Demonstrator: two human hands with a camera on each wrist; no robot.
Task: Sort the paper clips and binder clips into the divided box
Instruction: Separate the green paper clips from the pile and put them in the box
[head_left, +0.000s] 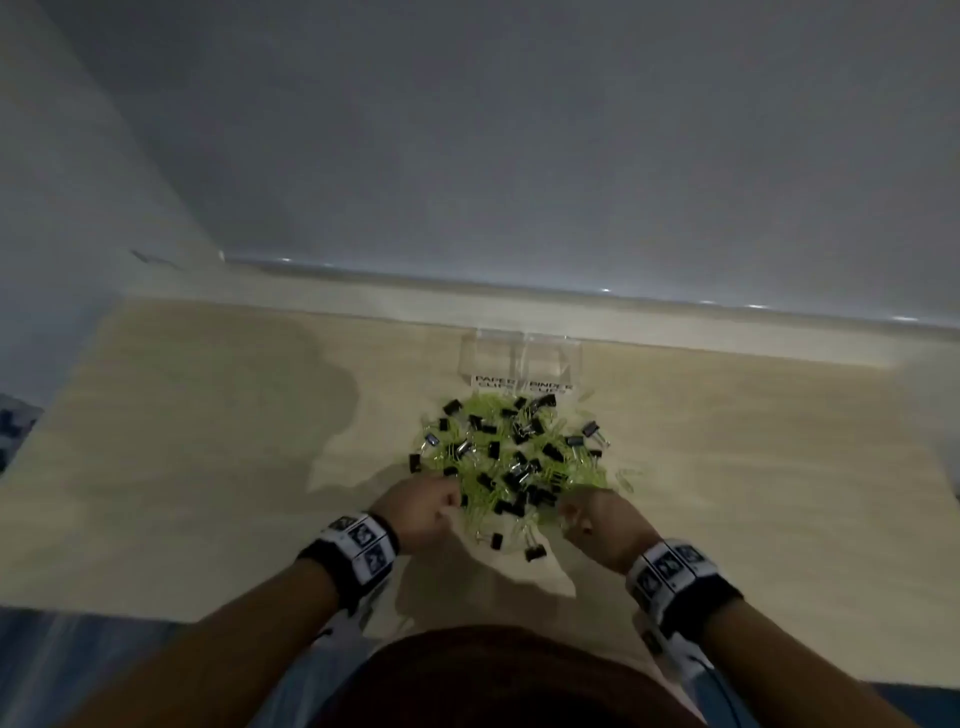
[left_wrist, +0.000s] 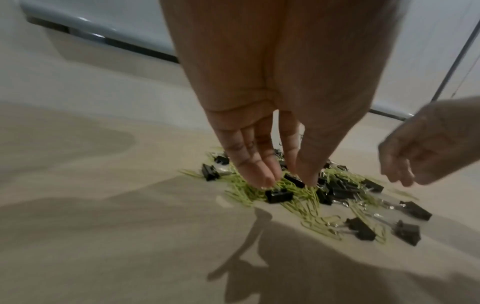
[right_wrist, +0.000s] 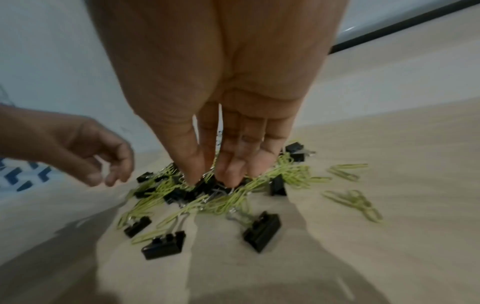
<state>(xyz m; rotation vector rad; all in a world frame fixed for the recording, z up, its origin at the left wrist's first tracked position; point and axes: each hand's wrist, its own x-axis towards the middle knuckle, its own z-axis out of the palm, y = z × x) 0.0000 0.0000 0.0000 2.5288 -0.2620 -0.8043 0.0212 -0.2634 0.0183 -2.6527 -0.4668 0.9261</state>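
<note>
Left hand: the left hand (left_wrist: 272, 123) points down, fingers long and close together. Its fingertips (left_wrist: 262, 176) and thumb tip dip into the near left edge of the pile. They have a small gap between them. I cannot tell if they pinch a clip.
Right hand: the right hand (right_wrist: 223, 127) also points down. Its thumb and fingertips (right_wrist: 231, 174) push into the near right part of the pile, close round a dark clip. I cannot tell if they hold it yet.
Pile: the thin bendy yellow-green wire paper clips (head_left: 485, 470) and the small black metal binder clips (head_left: 519, 475) with shiny silver wire handles lie mixed in one messy heap, right under both hands and spreading away past the fingertips.
Loose bits: two blocky black binder clips (right_wrist: 262, 231) sit on the wrist side of the right fingers. A few loopy paper clips (right_wrist: 353, 197) lie off to the right of that hand.
Box: the clear see-through plastic divided box (head_left: 519, 358) stands on the far side of the pile, well past both hands. It has two parts side by side, with white labels on the front. The left one reads PAPER CLIPS and the right one BINDER CLIPS.
Table: the smooth pale wood-look table (head_left: 208, 441) holds it all, with soft grey shadows on it.
Wrists: black bands with white patterned squares (head_left: 358, 545) wrap both wrists.
</note>
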